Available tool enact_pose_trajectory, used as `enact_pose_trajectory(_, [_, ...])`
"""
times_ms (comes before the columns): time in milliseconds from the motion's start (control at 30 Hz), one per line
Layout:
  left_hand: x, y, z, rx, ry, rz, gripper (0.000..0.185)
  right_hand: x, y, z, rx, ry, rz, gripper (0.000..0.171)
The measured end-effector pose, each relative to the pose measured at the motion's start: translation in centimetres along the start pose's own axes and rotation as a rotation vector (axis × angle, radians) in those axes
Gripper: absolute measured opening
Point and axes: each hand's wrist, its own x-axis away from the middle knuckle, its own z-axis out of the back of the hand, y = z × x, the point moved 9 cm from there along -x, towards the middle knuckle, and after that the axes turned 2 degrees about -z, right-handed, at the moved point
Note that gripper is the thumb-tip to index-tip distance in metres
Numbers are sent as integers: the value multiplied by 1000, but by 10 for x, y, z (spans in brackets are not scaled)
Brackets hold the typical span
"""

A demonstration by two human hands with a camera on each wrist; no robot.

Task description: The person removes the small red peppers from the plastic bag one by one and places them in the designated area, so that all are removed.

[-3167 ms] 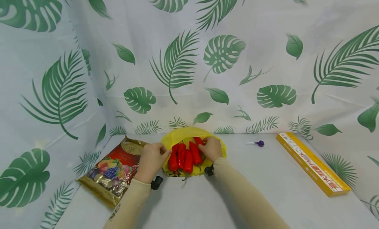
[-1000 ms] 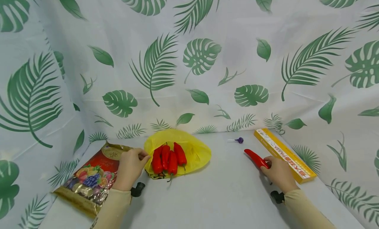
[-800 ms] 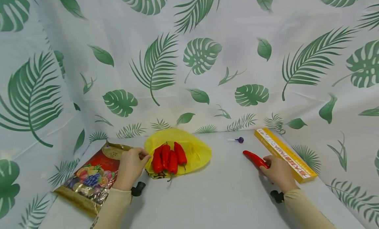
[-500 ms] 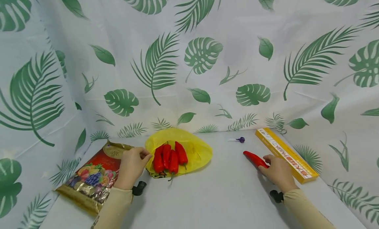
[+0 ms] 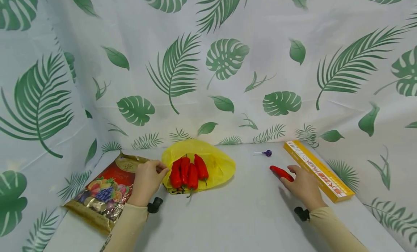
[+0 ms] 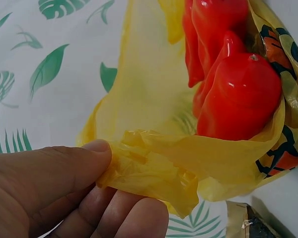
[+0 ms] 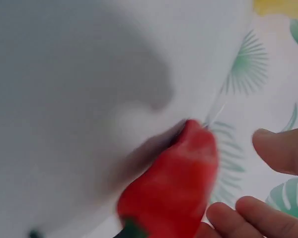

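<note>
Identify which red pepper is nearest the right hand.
The lone pepper beside the right hand: it alone is outside the yellow bag, whereas the other visible peppers lie grouped in the bag's opening.

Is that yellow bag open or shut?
Open: the left hand pinches the yellow bag by its edge, and red peppers show inside.

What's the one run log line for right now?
left hand: pinches yellow plastic bag; right hand: beside red chili pepper, thumb apart from it; other red chili peppers: in bag's opening
</note>
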Motion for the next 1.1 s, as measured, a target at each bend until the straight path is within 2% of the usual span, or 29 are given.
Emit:
enact_pose_trajectory(67, [0, 0, 1, 0, 4, -2, 14, 0, -14, 0, -22, 31, 44, 58])
enact_pose_trajectory(200, [-1, -1, 1, -5, 1, 6, 13, 0, -48, -6, -153, 63, 146, 46])
enact_pose_trajectory(300, [-1, -1, 0, -8, -4, 14, 13, 0, -76, -17, -261, 42, 211, 38])
enact_pose_trajectory(433, [-1, -1, -1, -6, -5, 18, 13, -4, -108, -41, -330, -30, 241, 36])
enact_pose_trajectory(667, [1, -3, -1, 2, 0, 13, 14, -8, -160, -81, -458, -142, 253, 36])
enact_pose_trajectory(800, [1, -3, -1, -1, 7, 7, 14, -12, -189, -100, -493, -176, 265, 37])
enact_pose_trajectory(1100, [2, -5, -1, -8, 7, 24, 14, -26, -230, -138, -500, -229, 155, 53])
